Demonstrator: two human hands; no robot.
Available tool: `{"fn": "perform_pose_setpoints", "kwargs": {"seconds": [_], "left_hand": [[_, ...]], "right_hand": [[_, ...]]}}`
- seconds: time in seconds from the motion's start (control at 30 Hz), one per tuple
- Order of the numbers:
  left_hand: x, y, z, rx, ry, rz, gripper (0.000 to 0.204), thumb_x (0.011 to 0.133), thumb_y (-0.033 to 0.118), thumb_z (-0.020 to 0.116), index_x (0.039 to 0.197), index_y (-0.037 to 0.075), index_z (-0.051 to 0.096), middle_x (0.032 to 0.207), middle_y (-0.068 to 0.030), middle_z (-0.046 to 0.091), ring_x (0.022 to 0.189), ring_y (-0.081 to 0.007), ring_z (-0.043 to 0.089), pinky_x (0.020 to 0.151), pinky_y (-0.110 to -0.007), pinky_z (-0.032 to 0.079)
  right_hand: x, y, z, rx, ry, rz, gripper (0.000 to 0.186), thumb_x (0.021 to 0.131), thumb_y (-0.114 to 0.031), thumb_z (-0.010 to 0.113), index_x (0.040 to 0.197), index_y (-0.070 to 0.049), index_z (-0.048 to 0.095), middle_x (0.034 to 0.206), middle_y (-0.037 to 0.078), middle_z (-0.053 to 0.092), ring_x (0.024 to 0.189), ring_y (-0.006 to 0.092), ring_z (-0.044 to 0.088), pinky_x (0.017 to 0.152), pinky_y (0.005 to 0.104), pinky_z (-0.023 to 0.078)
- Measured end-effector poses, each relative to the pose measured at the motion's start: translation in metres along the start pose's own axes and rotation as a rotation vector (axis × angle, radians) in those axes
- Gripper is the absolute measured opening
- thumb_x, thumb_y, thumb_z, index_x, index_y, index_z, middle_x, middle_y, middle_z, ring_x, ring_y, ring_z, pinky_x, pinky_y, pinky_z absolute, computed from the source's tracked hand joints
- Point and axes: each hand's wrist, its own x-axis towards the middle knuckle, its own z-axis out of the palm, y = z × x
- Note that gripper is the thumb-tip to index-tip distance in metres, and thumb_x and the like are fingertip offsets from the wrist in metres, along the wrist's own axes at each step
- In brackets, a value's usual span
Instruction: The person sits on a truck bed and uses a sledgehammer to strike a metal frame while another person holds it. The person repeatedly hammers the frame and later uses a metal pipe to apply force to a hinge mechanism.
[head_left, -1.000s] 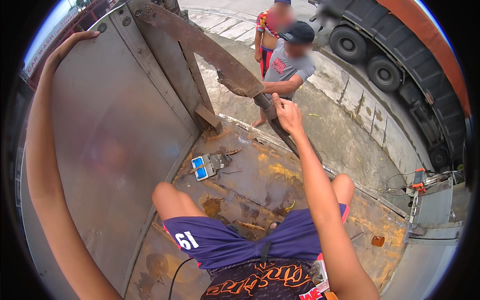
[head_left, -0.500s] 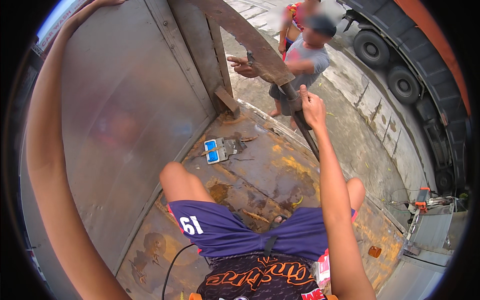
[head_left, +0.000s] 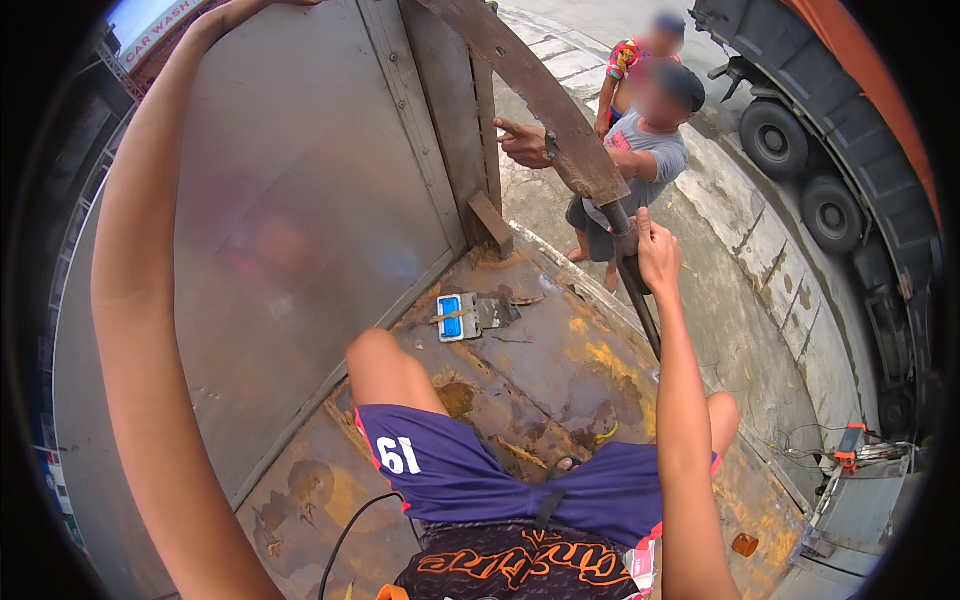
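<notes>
My right hand (head_left: 657, 258) is closed with its thumb up around a dark metal rod (head_left: 643, 310). The rod meets the lower end of a rusty, curved flat metal piece (head_left: 575, 140), which slants up to the top of the picture. A person in a grey shirt stands beyond it, one arm behind the metal piece and their hand (head_left: 525, 145) showing at its left side. My left arm reaches up along a large grey metal panel (head_left: 290, 180). Only a sliver of my left hand (head_left: 290, 2) shows at the panel's top edge; its fingers are cut off.
A blue-and-white box (head_left: 459, 317) lies on the rusty metal floor (head_left: 600, 370) before my knees. A short metal bracket (head_left: 490, 222) stands in the corner. Another person (head_left: 625, 70) stands behind the first. A dark truck (head_left: 840, 150) is at the right, an orange tool (head_left: 850, 447) lower right.
My view has shifted, so the scene sits farther right and lower. My right hand keeps its hold on the rod, and my left arm stays raised at the panel.
</notes>
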Motion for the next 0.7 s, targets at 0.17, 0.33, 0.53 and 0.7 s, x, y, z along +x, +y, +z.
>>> {"fn": "perform_pose_setpoints", "kwargs": {"seconds": [0.17,0.33,0.53,0.7], "left_hand": [[0.000,0.001,-0.001,0.085,0.014,0.089,0.073,0.070,0.054,0.079,0.121,0.003,0.068,0.113,-0.0152,0.069,0.100,-0.0261,0.066,0.089,-0.042,0.052],[0.018,-0.007,-0.003,0.134,-0.018,0.189,0.078,0.069,0.059,0.076,0.124,0.004,0.068,0.111,-0.0172,0.069,0.097,-0.0261,0.067,0.086,-0.041,0.052],[0.038,-0.025,-0.003,0.176,-0.037,0.294,0.083,0.068,0.064,0.073,0.127,0.005,0.067,0.110,-0.0195,0.069,0.093,-0.0263,0.068,0.081,-0.041,0.052],[0.041,-0.026,-0.002,0.185,0.004,0.419,0.068,0.073,0.060,0.073,0.115,0.006,0.074,0.100,-0.0149,0.072,0.085,-0.0232,0.070,0.083,-0.037,0.055]], "right_hand": [[-0.001,-0.002,-0.001,-0.020,-0.008,0.029,0.083,0.092,-0.079,0.030,0.096,-0.009,0.074,0.082,0.022,0.068,0.089,0.0468,0.064,0.074,0.0471,0.048],[-0.001,-0.002,-0.001,0.001,0.017,-0.003,0.082,0.092,-0.079,0.031,0.095,-0.008,0.074,0.082,0.023,0.068,0.090,0.0479,0.063,0.074,0.0482,0.048],[0.000,0.001,0.000,-0.010,0.002,0.008,0.081,0.092,-0.078,0.031,0.100,-0.010,0.075,0.084,0.024,0.069,0.092,0.0480,0.063,0.076,0.0493,0.049],[0.001,0.003,0.001,-0.012,0.013,0.012,0.080,0.093,-0.077,0.031,0.104,-0.011,0.075,0.088,0.023,0.070,0.095,0.0460,0.065,0.078,0.0481,0.049]]}}
